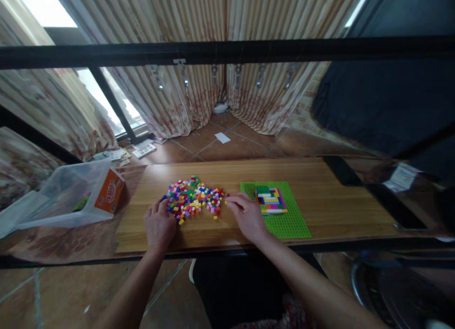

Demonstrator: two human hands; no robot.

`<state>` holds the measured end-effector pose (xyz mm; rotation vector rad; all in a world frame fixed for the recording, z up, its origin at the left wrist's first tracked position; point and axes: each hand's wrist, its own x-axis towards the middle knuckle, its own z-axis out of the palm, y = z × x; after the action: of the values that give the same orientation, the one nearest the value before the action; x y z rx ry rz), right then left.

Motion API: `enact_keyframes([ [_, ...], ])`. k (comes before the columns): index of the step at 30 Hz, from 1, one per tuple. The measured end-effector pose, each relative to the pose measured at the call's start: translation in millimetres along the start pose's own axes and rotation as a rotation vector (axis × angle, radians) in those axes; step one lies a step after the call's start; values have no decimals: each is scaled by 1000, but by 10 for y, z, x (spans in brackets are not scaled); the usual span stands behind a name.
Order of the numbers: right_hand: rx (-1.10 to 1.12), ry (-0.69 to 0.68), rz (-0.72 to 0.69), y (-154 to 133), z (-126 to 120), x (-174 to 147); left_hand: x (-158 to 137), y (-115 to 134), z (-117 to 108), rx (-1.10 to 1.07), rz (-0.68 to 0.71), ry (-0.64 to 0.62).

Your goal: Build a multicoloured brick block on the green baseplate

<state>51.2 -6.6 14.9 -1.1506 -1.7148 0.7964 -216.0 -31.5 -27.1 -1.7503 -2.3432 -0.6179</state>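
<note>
While a bin (66,217) flanks the left hand (160,223), grip unclear, the right hand (248,216) pinches a brick (226,202)

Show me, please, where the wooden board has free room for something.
Bare wood lies between the green baseplate and the dark flat objects; a narrower strip runs beyond the brick pile. Crowded: the pile, by the left hand, and beside the baseplate, under the right hand.

left hand (159,223): palm down, curved | right hand (246,215): pinching | forearms (300,268): angled inward
</note>
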Motion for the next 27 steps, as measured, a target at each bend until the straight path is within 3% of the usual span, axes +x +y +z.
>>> enact_keyframes([
  [4,310,180,284,52,-414,-104,13,-23,25,12,19,6],
  [7,365,293,441,217,-830,-77,14,-34,29,14,14,7],
  [12,223,332,423,538,-1327,96,19,-39,16,50,44,4],
  [17,15,217,290,782,-1352,265,36,-34,-2,71,58,0],
  [27,203,73,343,947,-1191,368,56,12,-55,53,47,-30],
])
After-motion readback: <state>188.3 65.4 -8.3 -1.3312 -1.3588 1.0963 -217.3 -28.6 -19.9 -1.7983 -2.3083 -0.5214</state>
